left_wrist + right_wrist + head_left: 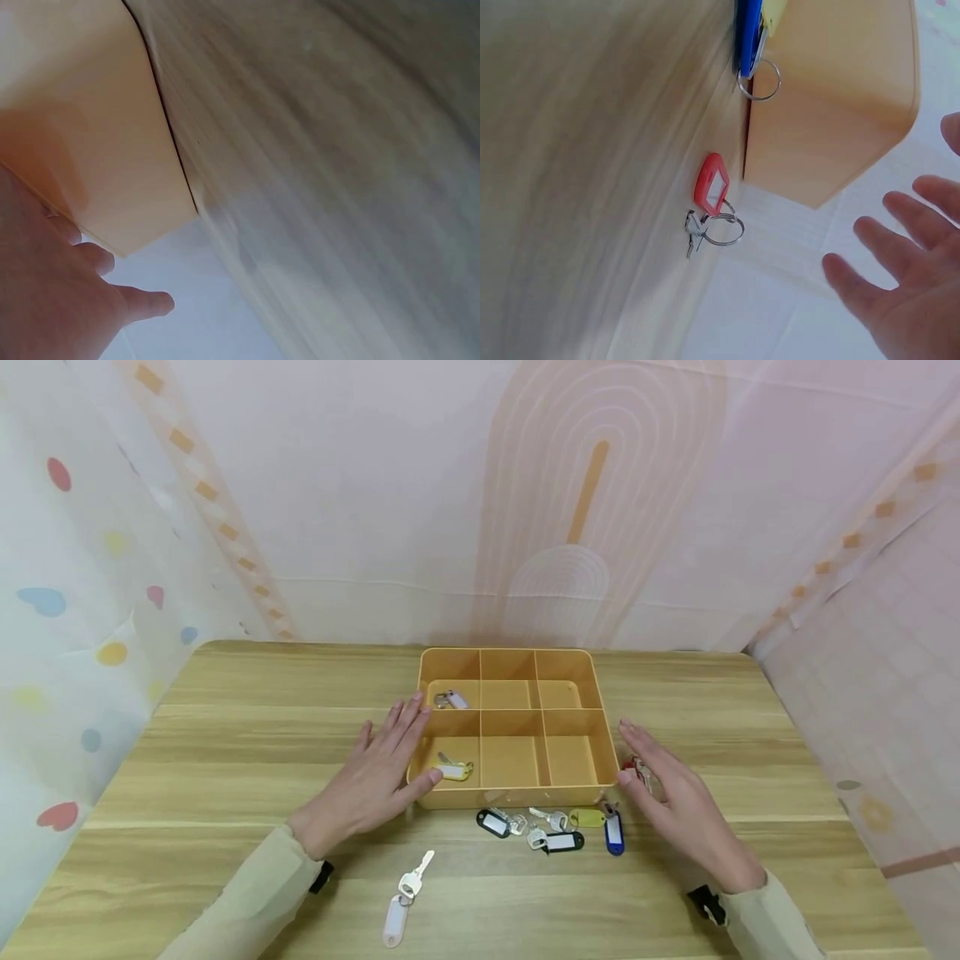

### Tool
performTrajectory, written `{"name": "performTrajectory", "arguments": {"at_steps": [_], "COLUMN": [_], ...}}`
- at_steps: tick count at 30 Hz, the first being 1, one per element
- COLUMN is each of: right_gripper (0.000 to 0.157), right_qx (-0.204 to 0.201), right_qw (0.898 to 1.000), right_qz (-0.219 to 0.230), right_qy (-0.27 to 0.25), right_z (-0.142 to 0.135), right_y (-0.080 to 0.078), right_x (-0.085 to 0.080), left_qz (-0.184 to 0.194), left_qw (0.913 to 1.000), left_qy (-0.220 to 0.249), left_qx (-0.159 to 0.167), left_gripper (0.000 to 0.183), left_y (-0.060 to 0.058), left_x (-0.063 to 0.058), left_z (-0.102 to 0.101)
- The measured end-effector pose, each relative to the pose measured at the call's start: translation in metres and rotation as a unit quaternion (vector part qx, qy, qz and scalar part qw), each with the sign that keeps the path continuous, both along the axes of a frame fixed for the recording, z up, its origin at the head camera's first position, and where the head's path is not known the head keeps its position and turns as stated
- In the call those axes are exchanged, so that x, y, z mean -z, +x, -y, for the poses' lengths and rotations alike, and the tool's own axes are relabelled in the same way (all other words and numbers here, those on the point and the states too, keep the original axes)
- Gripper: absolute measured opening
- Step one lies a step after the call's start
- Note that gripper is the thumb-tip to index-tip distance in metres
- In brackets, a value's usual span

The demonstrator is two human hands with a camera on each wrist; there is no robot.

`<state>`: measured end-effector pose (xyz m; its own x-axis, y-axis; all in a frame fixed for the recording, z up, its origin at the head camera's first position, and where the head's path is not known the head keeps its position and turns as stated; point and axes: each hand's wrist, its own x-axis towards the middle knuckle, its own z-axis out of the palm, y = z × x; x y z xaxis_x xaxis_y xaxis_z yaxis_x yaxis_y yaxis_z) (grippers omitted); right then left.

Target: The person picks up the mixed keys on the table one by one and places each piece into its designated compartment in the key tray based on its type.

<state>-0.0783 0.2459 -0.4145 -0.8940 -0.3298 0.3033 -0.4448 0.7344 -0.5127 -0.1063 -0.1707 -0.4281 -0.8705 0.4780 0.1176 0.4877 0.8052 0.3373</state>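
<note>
Flanking the tan 6-compartment organizer (450,797), L hand (367,785) & R hand (678,797) are held w/ fingers extended, nothing grasped; former is laid along L rim, latter is held just off R wall, nr red key tag (709,187). Tagged keys (562,842) are strewn btwn hands, by front wall. Room is given by tabletop (225,777) outward of each hand.

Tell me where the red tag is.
In the right wrist view, the red tag lies on the table beside the orange box; the head view puts it right of the box, by the right hand.
</note>
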Motion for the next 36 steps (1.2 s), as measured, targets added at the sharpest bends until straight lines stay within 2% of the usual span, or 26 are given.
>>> {"name": "performTrajectory", "arguments": {"at_steps": [6,12,19,24,26,33,36], "right_gripper": [0.050,0.052,0.047,0.032,0.021,0.020,0.024], "right_qx": [-0.008,-0.040,-0.077,-0.110,-0.118,-0.143,-0.156], "right_qw": [0.998,0.992,0.988,0.986,0.985,0.981,0.979], "right_qz": [-0.062,-0.111,-0.121,-0.116,-0.121,-0.122,-0.125], "right_qy": [-0.018,-0.045,-0.054,-0.045,-0.042,-0.040,-0.026], "right_z": [0.003,0.007,0.013,0.014,0.014,0.016,0.017], "right_y": [0.012,0.021,0.025,0.026,0.026,0.026,0.024], "right_x": [-0.003,-0.005,-0.001,0.004,0.005,0.010,0.015], "left_qz": [-0.001,0.000,0.005,0.005,0.005,0.004,0.006], "left_qw": [0.9999,0.9999,0.9999,0.9999,0.9999,0.9999,0.9999], "left_qy": [-0.011,-0.012,-0.008,-0.006,-0.006,-0.004,-0.002], "left_qx": [-0.002,-0.004,-0.009,-0.009,-0.009,-0.009,-0.009], "left_gripper": [0.088,0.088,0.088,0.088,0.088,0.087,0.087], "left_y": [0.002,0.003,0.002,0.002,0.002,0.002,0.002], "left_x": [0.001,0.001,0.001,0.001,0.001,0.002,0.001], "left_z": [0.001,0.003,0.004,0.004,0.003,0.004,0.004]}}
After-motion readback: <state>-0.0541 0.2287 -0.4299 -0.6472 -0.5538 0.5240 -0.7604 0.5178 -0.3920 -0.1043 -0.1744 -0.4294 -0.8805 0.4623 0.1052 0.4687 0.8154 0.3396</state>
